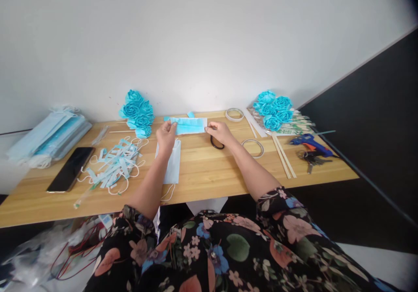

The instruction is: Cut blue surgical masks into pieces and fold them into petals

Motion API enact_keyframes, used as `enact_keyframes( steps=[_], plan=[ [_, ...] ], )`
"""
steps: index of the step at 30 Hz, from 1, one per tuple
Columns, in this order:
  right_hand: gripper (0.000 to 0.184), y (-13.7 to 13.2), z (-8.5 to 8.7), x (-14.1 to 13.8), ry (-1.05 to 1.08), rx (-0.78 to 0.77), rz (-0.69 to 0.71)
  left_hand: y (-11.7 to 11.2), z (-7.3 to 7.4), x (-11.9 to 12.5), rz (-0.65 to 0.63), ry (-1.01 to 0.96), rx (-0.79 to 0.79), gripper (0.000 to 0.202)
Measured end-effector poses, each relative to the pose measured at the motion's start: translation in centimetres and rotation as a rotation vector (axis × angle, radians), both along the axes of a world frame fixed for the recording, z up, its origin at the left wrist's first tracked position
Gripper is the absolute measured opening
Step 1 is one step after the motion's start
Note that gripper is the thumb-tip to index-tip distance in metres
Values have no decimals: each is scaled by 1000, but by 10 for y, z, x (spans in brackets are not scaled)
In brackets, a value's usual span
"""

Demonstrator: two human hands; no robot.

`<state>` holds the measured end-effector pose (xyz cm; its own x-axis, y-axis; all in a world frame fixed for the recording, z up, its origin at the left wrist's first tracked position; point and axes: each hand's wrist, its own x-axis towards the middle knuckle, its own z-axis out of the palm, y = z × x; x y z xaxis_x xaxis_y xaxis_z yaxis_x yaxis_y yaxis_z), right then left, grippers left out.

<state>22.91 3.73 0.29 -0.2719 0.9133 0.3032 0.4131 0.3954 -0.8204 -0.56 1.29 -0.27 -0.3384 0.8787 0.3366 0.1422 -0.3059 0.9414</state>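
Between my two hands a piece of blue face mask is stretched out flat, its blue layer lying over a white one. My left hand pinches its left end and my right hand pinches the right end. Under my left forearm lies a whole face mask, partly covered, with its ear loop by the table's front edge. A black scissor handle or loop shows just below my right hand; the rest of it is hidden. Small blue scraps lie behind the held piece.
Blue flowers and cut mask strips lie left, with a phone and a mask stack. Rightward are tape rolls, more flowers, wooden sticks, a glue gun and keys. A wall stands behind.
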Motion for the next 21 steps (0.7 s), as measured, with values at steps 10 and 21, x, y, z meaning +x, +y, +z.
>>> enact_keyframes(
  steps=[10, 21],
  plan=[
    [31, -1, -5, -1, 113, -105, 41, -5, 7, 5, 6, -119, -84, 19],
    [31, -3, -9, -6, 55, -92, -5, -3, 9, 4, 59, -133, -134, 14]
  ],
)
